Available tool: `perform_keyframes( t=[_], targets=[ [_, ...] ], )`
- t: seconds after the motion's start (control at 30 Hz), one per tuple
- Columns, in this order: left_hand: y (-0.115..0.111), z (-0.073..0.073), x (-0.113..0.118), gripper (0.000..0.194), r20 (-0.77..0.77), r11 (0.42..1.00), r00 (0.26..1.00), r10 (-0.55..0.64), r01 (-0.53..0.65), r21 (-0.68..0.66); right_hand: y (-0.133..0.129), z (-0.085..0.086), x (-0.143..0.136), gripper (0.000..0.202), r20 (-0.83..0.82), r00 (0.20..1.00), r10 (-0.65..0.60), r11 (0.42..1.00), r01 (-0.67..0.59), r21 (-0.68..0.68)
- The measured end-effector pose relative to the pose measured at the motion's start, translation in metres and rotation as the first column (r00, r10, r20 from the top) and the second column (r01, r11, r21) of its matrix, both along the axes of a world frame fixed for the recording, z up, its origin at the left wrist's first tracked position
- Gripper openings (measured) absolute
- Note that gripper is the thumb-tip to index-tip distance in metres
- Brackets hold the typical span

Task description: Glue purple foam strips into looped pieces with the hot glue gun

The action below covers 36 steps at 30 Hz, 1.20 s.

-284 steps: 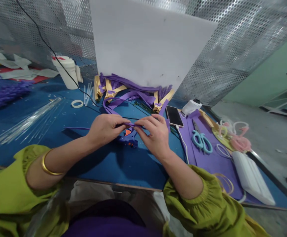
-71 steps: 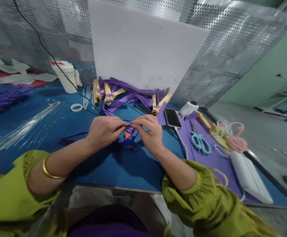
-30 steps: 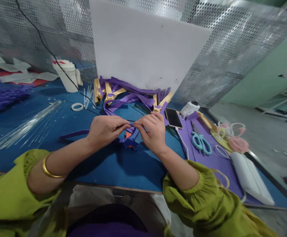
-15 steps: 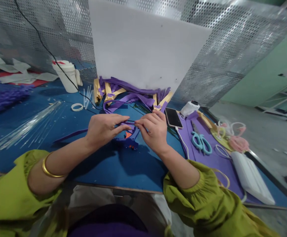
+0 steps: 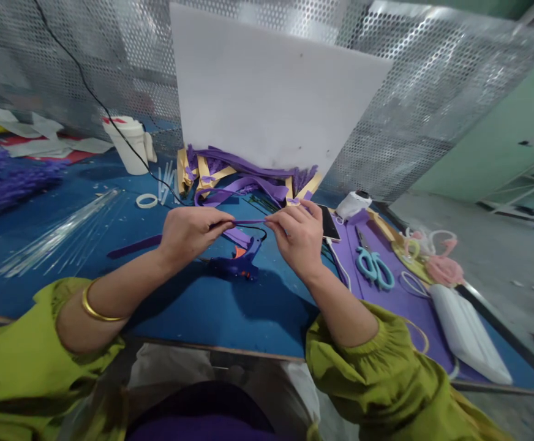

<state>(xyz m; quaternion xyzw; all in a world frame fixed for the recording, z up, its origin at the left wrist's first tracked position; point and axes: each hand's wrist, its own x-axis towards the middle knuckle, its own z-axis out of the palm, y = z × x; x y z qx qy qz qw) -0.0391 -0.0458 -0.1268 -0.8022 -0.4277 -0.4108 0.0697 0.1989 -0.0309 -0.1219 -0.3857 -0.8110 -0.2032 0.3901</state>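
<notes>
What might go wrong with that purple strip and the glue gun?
The glue gun lies close to the hands, its tip pointing toward the left arm. It might burn that arm if it's hot, though I can't tell whether it is.

A black cord loops close to the purple strip pinched between the left hand and right hand, so the two might tangle.
</notes>
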Motion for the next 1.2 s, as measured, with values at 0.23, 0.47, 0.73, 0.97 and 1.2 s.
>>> perform_keyframes(
  t=[0.23,0.47,0.73,0.97,1.2],
  targets=[
    [-0.003,-0.001,0.005,0.024,-0.074,0.998,0.996,-0.044,0.048,0.049,-0.006,-0.007,-0.014,0.018,0.046,0.993,0.111,0.994,-0.112,0.0],
    [-0.001,0.0,0.005,0.023,-0.03,0.996,0.998,-0.055,0.053,-0.075,-0.007,-0.005,-0.011,0.025,0.064,0.998,0.011,1.0,-0.01,-0.015],
    [-0.003,-0.004,0.01,0.03,-0.163,0.996,0.984,-0.078,0.082,0.02,-0.016,-0.007,-0.023,0.024,0.189,0.978,0.093,0.995,-0.087,-0.038],
    [0.0,0.0,0.004,0.03,-0.153,0.997,0.986,-0.069,0.062,-0.05,-0.003,-0.006,-0.012,0.035,0.229,0.973,0.028,1.0,-0.026,-0.011],
    [0.009,0.006,-0.003,0.022,-0.13,0.978,0.99,0.05,-0.074,-0.193,0.006,-0.008,-0.003,0.025,0.215,0.976,0.02,0.999,-0.014,-0.028]
  ],
)
